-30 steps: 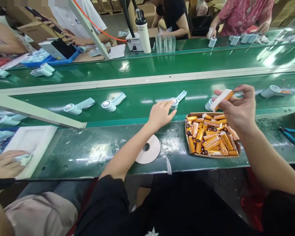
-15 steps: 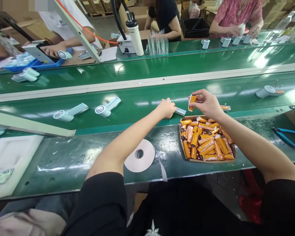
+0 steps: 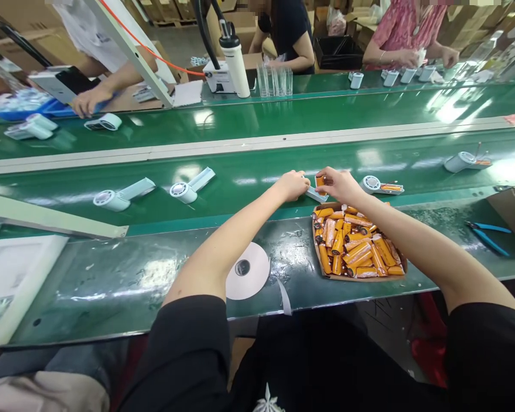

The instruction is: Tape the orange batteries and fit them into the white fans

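My left hand (image 3: pixel 292 186) is closed over the round head of a pale blue handheld fan, whose open handle (image 3: pixel 316 195) sticks out to the right on the green conveyor belt (image 3: pixel 249 177). My right hand (image 3: pixel 338 183) pinches an orange battery (image 3: pixel 320 182) and holds it down against that handle. The two hands almost touch. Just in front of them, a shallow cardboard tray (image 3: pixel 357 276) holds several orange batteries (image 3: pixel 352 243).
More fans lie on the belt: two at left (image 3: pixel 122 195) (image 3: pixel 191 187), one with a battery at right (image 3: pixel 380 185), another far right (image 3: pixel 466 161). A white tape roll (image 3: pixel 246 272) and blue pliers (image 3: pixel 486 233) lie on the near ledge. Other people work across the far belt.
My left hand reached for the fan on the belt and closed over it. My right hand brought the orange battery down from mid-air to the fan's handle. The belt carried the other fans rightwards.
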`<state>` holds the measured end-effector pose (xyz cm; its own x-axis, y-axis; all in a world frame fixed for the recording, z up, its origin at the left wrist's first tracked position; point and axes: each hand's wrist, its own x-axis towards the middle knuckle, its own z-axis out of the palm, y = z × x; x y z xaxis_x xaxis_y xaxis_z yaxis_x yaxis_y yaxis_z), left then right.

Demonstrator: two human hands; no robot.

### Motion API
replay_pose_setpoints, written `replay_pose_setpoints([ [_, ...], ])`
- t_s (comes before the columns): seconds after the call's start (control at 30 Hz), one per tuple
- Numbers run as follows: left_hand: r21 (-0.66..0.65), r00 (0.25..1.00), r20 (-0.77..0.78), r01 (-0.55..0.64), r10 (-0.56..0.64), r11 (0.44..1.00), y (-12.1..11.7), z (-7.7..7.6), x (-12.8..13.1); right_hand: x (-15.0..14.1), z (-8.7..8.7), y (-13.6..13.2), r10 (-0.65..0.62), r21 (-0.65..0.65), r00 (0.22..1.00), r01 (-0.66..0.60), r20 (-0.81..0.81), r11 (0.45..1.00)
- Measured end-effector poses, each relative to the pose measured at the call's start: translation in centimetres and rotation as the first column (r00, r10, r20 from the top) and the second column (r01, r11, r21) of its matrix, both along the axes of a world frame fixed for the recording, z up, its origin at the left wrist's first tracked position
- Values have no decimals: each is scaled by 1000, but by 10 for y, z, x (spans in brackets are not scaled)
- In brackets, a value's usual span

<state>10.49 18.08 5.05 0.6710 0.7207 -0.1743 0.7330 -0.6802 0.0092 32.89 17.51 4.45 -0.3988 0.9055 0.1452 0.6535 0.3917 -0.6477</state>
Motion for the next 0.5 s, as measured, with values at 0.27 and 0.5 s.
replay_pose_setpoints([
  [0.27, -142, 983, 14, -179, 182, 974, 19, 8, 19, -1, 8, -4, 45, 5, 971, -48, 235, 999],
  [0.5, -141, 977, 92, -179, 193, 974, 18, 18, 26, -7, 35, -23, -20, 10, 886, 17, 462, 1000],
])
